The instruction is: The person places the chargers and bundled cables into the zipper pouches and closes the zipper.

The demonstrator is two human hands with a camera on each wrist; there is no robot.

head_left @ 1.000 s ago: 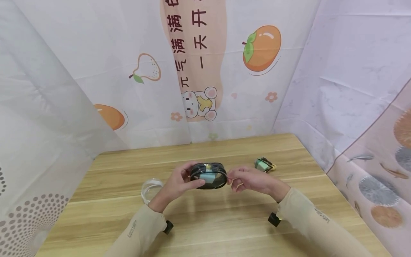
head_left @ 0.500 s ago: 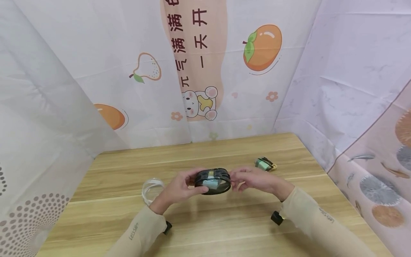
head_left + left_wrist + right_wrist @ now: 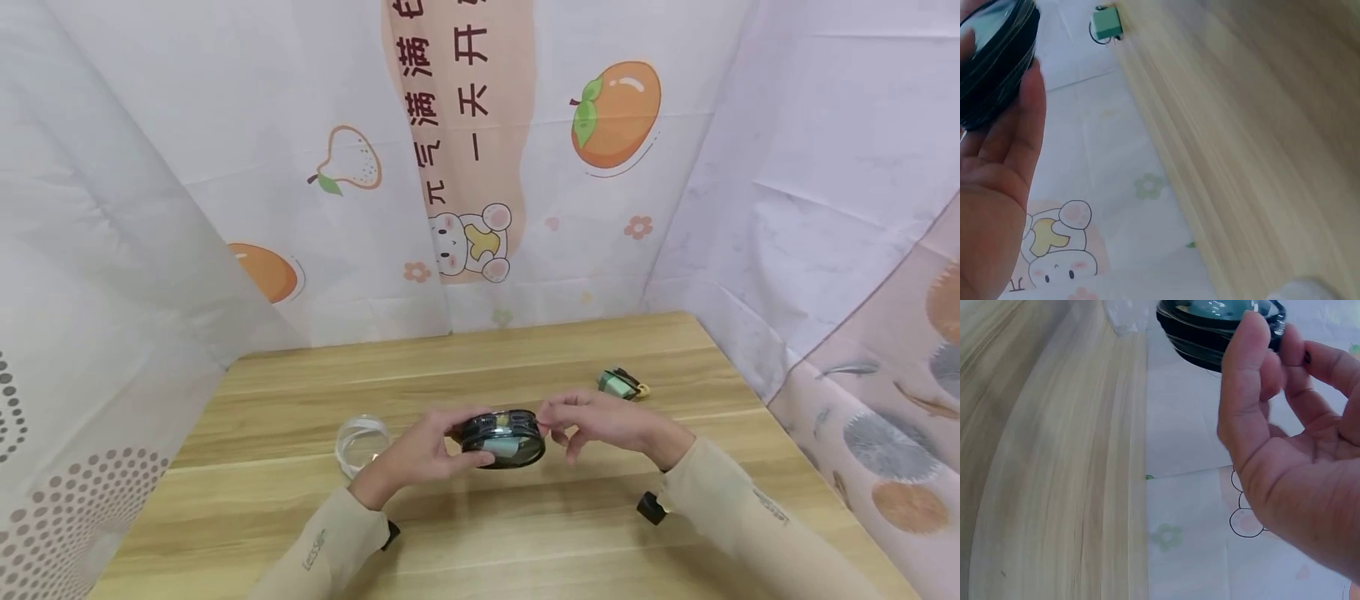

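Observation:
A small clear pouch (image 3: 504, 427) with black edging is held up over the table, and a light blue item (image 3: 501, 447) shows inside it. My left hand (image 3: 429, 450) grips its left end, thumb in front and fingers behind. At the other end, the thumb and fingertips of my right hand (image 3: 596, 422) pinch the edge. In the right wrist view the thumb lies against the black side of the pouch (image 3: 1200, 340). The left wrist view catches only part of the pouch (image 3: 1007, 65), with the fingers curled under it.
On the wooden table (image 3: 540, 533), a see-through bundle with white loops (image 3: 352, 442) lies beside my left forearm. A green block (image 3: 618, 383) with a black cord and a yellow end sits beyond my right hand. Printed cloth (image 3: 360, 267) hangs behind the table.
Both hands have shifted slightly right and nearer with the pouch between them. The pouch has tilted a little, its right end lower. The things on the table stay put.

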